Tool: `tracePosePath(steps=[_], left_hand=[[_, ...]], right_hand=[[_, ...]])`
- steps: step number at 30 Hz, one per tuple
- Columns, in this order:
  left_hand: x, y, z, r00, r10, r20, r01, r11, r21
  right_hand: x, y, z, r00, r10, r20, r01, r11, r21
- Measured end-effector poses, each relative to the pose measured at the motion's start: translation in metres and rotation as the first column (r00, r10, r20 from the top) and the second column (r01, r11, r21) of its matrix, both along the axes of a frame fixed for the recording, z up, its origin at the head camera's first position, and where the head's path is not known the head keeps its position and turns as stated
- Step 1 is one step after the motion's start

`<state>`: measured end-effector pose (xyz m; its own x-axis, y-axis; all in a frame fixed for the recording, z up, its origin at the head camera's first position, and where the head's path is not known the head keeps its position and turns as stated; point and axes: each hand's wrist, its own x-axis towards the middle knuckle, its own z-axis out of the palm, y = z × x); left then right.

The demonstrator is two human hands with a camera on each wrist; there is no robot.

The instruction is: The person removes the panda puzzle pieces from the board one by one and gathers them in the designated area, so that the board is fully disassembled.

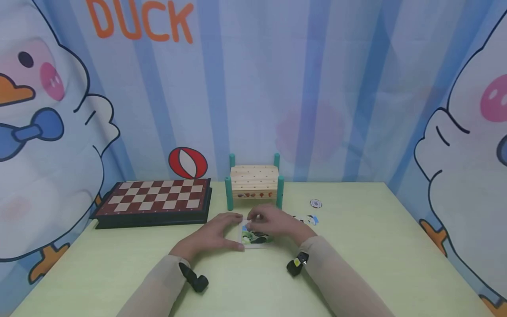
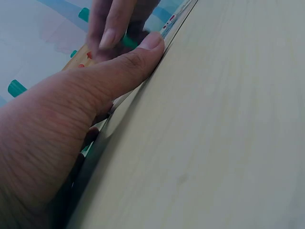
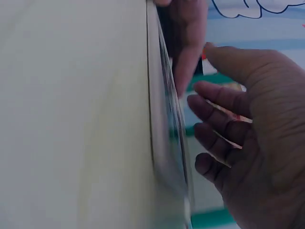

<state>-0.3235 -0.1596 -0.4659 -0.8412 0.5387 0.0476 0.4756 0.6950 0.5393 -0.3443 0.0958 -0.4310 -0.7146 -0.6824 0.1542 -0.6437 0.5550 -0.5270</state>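
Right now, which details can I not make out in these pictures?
- Head: part of the picture board, covered by the right hand.
- Head: print on the round chip, too small.
- Right wrist: the picture board's face, seen nearly edge-on.
- Left wrist: the rest of the right hand, cut off by the top edge.

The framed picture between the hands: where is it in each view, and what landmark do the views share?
Head: the framed picture lies below centre.
Left wrist: the framed picture is a thin slanting strip near the top, just right of centre.
Right wrist: the framed picture is a narrow, edge-on strip near the middle, running top to bottom.
Shared landmark: the green-posted wooden stand, partly hidden in both wrist views.
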Motion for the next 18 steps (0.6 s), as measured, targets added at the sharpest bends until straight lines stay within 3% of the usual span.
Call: tracePosePath(steps=[3,6,10,18], left_hand=[[-0.001,-0.002,0.001,1.0,0.001,0.017,-0.001,1.0,0.01],[-0.002,-0.003,0.001,1.0,-0.006,0.017,0.006,1.0,0.007],[-0.004,0.0,0.0,1.0,-0.008,-0.009,0.008,1.0,-0.014],[-0.003,-0.001,0.0,1.0,-0.001,-0.014,0.0,1.0,-0.029]], right_hand=[[-0.004,-0.022,-0.004,0.999,0.04,0.0,-0.04,0.999,0.021],[-0.007,-0.03,-0.007,1.0,0.011,-0.005,-0.011,1.0,0.027],[-0.007,-0.024,-0.011,0.999,-0.035,-0.007,0.035,0.999,0.007],[-0.008,-0.023,-0.015,1.0,0.004,0.022,-0.003,1.0,-0.026]])
